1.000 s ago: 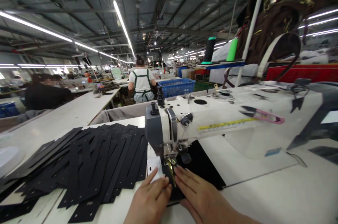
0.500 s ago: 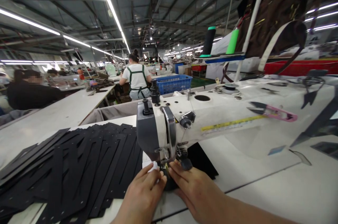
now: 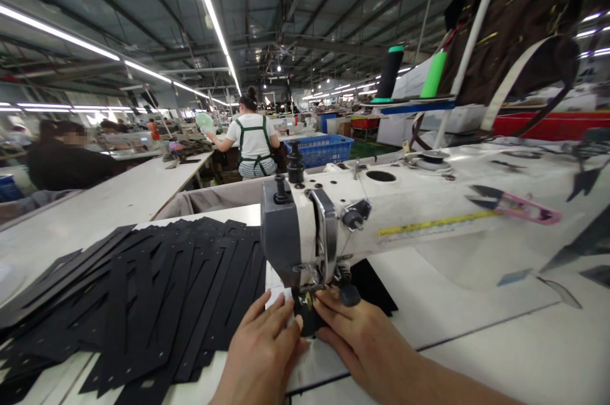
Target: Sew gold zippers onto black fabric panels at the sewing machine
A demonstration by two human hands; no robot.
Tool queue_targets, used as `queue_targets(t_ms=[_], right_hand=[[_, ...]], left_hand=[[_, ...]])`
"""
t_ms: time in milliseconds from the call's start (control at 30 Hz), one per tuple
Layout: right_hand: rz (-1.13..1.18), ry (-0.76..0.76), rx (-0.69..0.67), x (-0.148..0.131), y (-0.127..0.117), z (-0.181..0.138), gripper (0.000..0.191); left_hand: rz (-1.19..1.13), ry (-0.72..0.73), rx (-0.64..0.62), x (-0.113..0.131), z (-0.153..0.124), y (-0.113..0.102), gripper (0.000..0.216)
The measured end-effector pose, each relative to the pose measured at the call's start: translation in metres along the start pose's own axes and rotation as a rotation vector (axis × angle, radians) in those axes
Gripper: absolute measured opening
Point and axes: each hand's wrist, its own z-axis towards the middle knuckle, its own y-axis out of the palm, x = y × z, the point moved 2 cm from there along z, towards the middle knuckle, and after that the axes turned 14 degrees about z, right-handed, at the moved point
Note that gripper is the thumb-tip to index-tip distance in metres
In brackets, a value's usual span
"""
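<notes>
Under the presser foot (image 3: pixel 309 299) of a white sewing machine (image 3: pixel 419 201) lies a small black piece (image 3: pixel 309 323) of flat material. My left hand (image 3: pixel 264 344) is at its left side, fingers stretched forward, with the tips on or beside a white piece (image 3: pixel 280 295) near the needle area. On the other side, my right hand (image 3: pixel 365 335) has its fingers pressed together at the black piece's right edge, close to the foot. Its fingertips are partly hidden by the machine. Another black panel (image 3: pixel 374 287) shows behind my right hand; whether it joins the small piece, I cannot tell.
Many slotted black strips (image 3: pixel 143 303) are heaped on the table at the left. Thread snips with pink handles (image 3: pixel 528 206) rest on the machine arm. Black (image 3: pixel 388 74) and green thread cones (image 3: pixel 433 74) stand behind. A co-worker (image 3: pixel 252 138) sits ahead beside a blue basket (image 3: pixel 324 149).
The view has swung slightly left, so everything sits further right. My left fingers have gone from bunched together to stretched forward. My right hand stays beside the presser foot.
</notes>
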Motion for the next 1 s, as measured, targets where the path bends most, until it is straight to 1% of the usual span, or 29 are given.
queue_targets(t_ms=[100, 233, 333, 500, 633, 700, 900, 1000], right_hand=[[0.023, 0.006, -0.005, 0.001, 0.001, 0.001, 0.032], [0.059, 0.022, -0.027, 0.004, 0.001, 0.003, 0.030], [0.054, 0.046, -0.033, 0.006, 0.001, 0.006, 0.027], [0.076, 0.059, -0.046, 0.005, 0.000, 0.008, 0.024], [0.095, 0.105, -0.037, 0.007, 0.001, 0.008, 0.023], [0.095, 0.113, -0.046, 0.009, 0.001, 0.008, 0.023], [0.127, 0.114, -0.039, 0.011, 0.001, 0.009, 0.019], [0.126, 0.111, -0.042, 0.012, 0.001, 0.009, 0.019]], left_hand=[[0.020, 0.014, 0.065, 0.002, -0.001, 0.005, 0.022], [0.015, 0.001, 0.065, 0.004, 0.003, 0.008, 0.024], [0.002, -0.041, 0.075, 0.005, 0.006, 0.008, 0.028], [0.024, -0.022, 0.121, 0.003, 0.010, 0.009, 0.030], [0.046, -0.037, 0.170, 0.001, 0.012, 0.011, 0.030], [0.041, -0.042, 0.165, 0.001, 0.013, 0.013, 0.028], [-0.018, -0.090, 0.080, 0.001, 0.011, 0.018, 0.020], [-0.028, -0.096, 0.058, 0.001, 0.011, 0.017, 0.018]])
